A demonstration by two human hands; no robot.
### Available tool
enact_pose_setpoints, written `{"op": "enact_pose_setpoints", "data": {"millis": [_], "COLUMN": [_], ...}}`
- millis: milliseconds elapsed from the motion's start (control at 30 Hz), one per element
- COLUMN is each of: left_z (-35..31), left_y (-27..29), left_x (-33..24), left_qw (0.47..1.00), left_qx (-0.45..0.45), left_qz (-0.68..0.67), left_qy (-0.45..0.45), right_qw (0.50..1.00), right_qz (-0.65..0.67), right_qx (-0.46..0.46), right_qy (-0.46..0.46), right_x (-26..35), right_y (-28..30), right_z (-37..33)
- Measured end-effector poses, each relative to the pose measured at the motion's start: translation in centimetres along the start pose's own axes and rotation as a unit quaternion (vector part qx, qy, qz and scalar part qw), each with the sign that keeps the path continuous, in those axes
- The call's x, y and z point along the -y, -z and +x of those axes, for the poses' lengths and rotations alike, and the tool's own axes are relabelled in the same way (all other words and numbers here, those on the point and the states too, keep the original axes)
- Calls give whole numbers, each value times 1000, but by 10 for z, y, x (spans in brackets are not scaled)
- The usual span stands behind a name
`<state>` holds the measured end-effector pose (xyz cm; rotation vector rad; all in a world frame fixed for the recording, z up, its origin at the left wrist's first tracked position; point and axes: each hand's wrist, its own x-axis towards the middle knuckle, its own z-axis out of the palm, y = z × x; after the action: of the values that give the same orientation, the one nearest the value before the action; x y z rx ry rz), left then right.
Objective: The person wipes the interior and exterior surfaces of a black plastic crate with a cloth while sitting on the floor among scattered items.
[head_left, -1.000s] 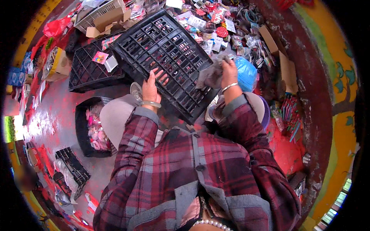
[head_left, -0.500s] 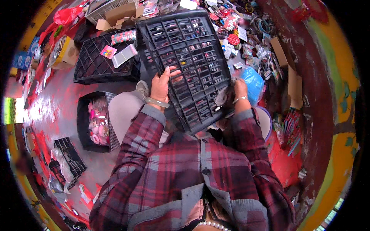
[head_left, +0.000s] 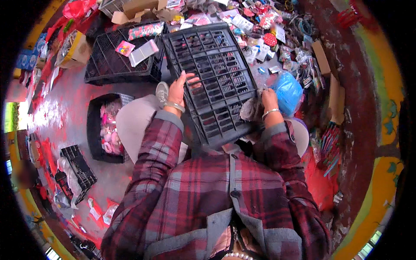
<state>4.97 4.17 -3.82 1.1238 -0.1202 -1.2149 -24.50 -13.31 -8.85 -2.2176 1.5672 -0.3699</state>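
A black plastic crate [head_left: 212,82] with a slatted grid face leans tilted in front of my body. My left hand [head_left: 177,93] is closed on its left edge, thumb up, with fingers laid over the slats. At the crate's lower right, my right hand [head_left: 269,100] is closed on a crumpled greyish rag [head_left: 250,109], which lies against the slats. The rag's exact material is hard to make out. Just beyond that hand sits a blue plastic-wrapped bundle [head_left: 287,93].
Another black crate [head_left: 121,71] carries small packages at the left. Below it stands a dark bin [head_left: 96,143] of pink items. Small packaged goods [head_left: 264,37] are heaped at the far right, beside cardboard flaps [head_left: 336,99]. A small black crate [head_left: 78,169] lies lower left.
The black crate has tipped flatter and its top edge has come lower and nearer. The rag, blurred before, now shows clearly at the crate's right edge.
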Motion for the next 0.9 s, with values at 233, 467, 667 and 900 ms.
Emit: {"op": "enact_pose_setpoints", "data": {"millis": [233,467,667,900], "left_z": [6,9,13,6], "left_y": [-3,-3,-4,-2], "left_x": [-2,1,8,10], "left_qw": [999,998,988,977], "left_qx": [-15,-42,-48,-115], "left_qz": [-29,-49,-118,-150], "left_qy": [28,12,-87,-95], "right_qw": [982,928,969,985], "right_qz": [-148,276,218,-126], "right_qx": [-3,-208,-110,-68], "right_qy": [119,-136,-30,100], "right_x": [-9,10,39,84], "right_y": [-7,13,16,6], "right_z": [-3,20,-14,-72]}}
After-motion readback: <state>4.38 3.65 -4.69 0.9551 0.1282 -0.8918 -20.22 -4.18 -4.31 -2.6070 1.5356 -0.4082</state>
